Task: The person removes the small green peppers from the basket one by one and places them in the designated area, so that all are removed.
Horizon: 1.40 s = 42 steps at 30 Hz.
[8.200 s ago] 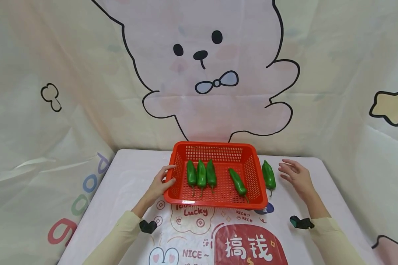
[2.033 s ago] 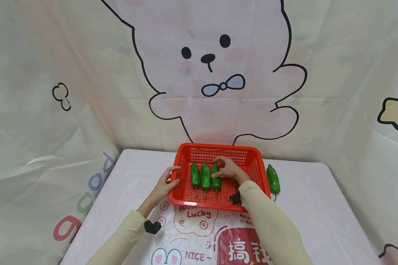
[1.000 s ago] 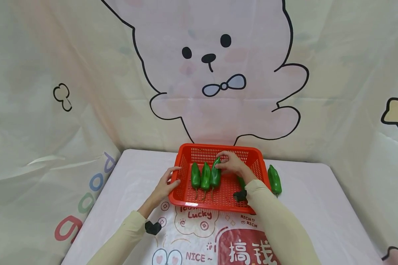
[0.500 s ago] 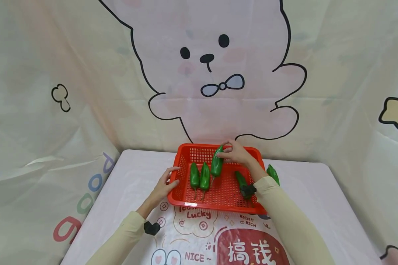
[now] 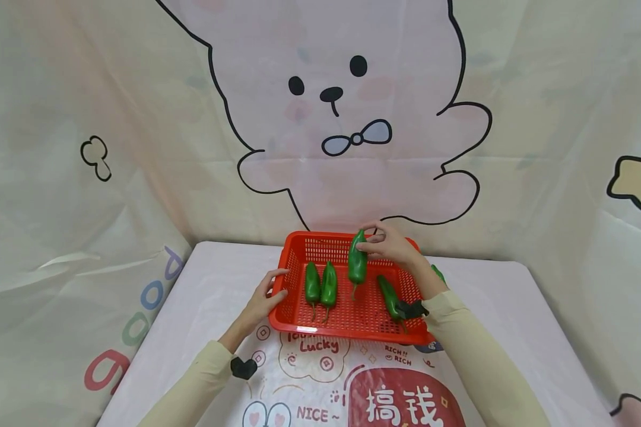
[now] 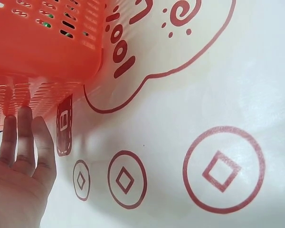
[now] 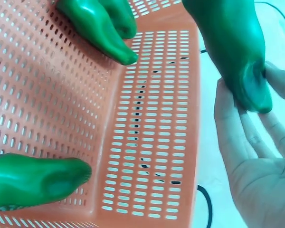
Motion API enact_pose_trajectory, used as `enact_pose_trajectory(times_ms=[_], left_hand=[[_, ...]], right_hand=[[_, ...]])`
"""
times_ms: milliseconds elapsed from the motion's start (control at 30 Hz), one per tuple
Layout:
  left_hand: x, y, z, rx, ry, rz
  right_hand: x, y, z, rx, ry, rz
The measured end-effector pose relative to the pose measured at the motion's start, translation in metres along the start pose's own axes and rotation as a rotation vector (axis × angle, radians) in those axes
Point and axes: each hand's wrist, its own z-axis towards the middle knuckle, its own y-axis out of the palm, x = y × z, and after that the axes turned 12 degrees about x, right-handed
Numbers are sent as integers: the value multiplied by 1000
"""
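Observation:
A red plastic basket (image 5: 347, 333) with slotted walls stands on the table. My left hand (image 5: 260, 298) holds its left rim; in the left wrist view its straight fingers (image 6: 26, 137) touch the outer wall. Above the basket's floor, near the back wall, my right hand (image 5: 392, 244) pinches a green pepper (image 5: 357, 264) by its tip, stem hanging down. Two green peppers lie side by side at the basket's left, one of them the nearer pepper (image 5: 329, 286). Another green pepper (image 5: 389, 295) lies at the right, partly behind the dark wrist piece.
Outside the basket, right of it, a further green pepper (image 5: 438, 273) is mostly hidden by my right forearm. The white table cover (image 5: 213, 279) bears printed drawings and letters. A patterned cloth (image 5: 342, 196) hangs close behind the basket.
My right hand has taken hold of the third pepper in the row, lifted it, and moved it back and right. Left hand and basket have stayed in place.

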Motion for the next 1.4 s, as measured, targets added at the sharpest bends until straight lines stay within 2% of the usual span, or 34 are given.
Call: enact_pose_trajectory(times_ms=[300, 533, 800, 1400], left_hand=[[0, 0, 0, -2, 4, 10], [2, 0, -1, -9, 8, 8], [1, 0, -3, 1, 7, -1], [0, 1, -1, -1, 14, 28]], right_hand=[[-8, -8, -13, 55, -27, 0], [-10, -19, -24, 95, -78, 7], [-4, -37, -37, 147, -43, 36], [15, -71, -66, 170, -142, -56]])
